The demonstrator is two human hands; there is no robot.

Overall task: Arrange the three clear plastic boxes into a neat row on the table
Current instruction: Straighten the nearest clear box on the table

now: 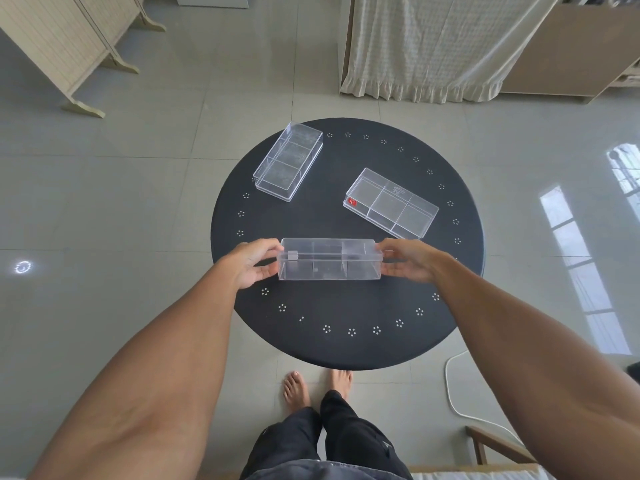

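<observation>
- Bare feet (317, 386) on the tiled floor, just at the near edge of the round black counter (346, 323).
- Left hand (254, 263) grips the left end of the nearest clear box (329, 259); right hand (405, 259) grips its right end. Fingers wrapped on both short ends.
- That box lies crosswise over the near-centre of the counter; cannot tell if lifted or resting.
- Farther right: second clear box (393, 204), red sticker on one corner, angled, lying flat, apart from the others.
- Farthest, left: third clear box (289, 161), angled toward the far rim.
</observation>
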